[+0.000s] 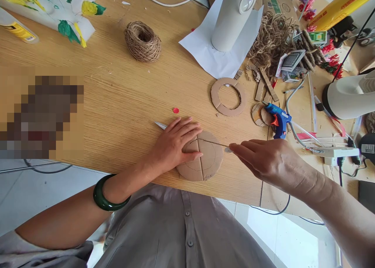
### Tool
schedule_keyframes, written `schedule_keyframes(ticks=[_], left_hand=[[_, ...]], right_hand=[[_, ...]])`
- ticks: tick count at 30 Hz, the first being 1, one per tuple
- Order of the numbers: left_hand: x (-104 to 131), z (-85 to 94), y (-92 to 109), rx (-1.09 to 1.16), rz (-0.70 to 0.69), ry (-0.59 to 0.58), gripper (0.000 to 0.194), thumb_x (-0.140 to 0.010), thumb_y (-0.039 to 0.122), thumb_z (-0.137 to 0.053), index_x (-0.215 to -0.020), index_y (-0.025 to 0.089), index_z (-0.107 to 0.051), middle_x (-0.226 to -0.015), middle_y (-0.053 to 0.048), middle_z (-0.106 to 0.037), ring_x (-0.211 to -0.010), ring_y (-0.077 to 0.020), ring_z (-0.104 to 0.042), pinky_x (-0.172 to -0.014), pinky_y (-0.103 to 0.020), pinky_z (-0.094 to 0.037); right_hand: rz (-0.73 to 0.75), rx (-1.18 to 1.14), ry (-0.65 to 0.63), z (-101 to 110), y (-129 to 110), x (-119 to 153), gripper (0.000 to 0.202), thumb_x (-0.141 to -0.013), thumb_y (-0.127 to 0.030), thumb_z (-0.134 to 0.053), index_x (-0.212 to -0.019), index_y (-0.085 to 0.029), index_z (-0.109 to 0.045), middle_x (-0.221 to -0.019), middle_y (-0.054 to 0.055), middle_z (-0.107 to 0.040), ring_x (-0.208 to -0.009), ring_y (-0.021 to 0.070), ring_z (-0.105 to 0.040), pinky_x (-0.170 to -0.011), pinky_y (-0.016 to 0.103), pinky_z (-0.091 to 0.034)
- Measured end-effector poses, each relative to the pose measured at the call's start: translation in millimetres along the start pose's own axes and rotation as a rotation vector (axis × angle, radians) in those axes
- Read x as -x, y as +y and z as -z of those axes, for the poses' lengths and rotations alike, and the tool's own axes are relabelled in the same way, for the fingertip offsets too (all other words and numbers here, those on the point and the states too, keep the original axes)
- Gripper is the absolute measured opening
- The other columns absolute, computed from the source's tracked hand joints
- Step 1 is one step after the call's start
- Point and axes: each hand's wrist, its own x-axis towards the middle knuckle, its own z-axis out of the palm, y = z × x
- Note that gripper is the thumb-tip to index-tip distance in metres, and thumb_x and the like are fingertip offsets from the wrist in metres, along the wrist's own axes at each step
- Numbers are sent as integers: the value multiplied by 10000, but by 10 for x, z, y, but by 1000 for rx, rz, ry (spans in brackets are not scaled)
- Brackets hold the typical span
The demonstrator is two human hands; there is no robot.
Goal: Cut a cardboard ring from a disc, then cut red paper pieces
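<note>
My left hand lies with fingers spread on a round cardboard disc near the table's front edge. The disc has a crease down its middle and a circle drawn inside its rim. My right hand is closed in a pinch to the right of the disc. From its fingertips a thin brown strand, like jute twine, runs taut to the disc's upper middle. A pointed whitish blade tip shows beyond my left hand; the rest is hidden. A cardboard ring lies farther back.
A ball of twine sits at the back. A white bottle stands on white paper. To the right are a blue glue gun, cardboard scraps, a tangle of twine and a power strip. A red dot lies nearby.
</note>
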Motion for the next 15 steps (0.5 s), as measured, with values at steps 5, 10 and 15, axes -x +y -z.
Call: schedule_keyframes(ticks=[5, 10, 15], left_hand=[[4, -4, 0, -1, -1, -12, 570, -874, 465, -654, -1343, 161, -541, -1400, -99, -594, -1392, -284, -440, -1192, -497, -298], [7, -17, -11, 5, -1, -18, 572, -871, 463, -660, -1345, 169, -537, -1411, -99, -585, -1397, -282, -435, -1196, -503, -291], [2, -21, -13, 26, 7, 0, 574, -852, 470, -681, -1330, 179, -555, -1390, -98, -602, -1387, -291, -448, -1192, -508, -296]], right_hand=[[7, 30, -84, 104, -11, -126, 241, -949, -78, -403, -829, -170, -590, -576, -9, -525, -488, 121, -416, -474, 300, -205], [19, -23, -149, 57, 75, -261, 231, -981, -143, -404, -833, -178, -578, -556, -24, -492, -466, 105, -315, -481, 302, -171], [5, -48, -119, -6, 72, -290, 237, -999, -163, -401, -867, -164, -598, -573, -24, -519, -479, 95, -336, -482, 289, -164]])
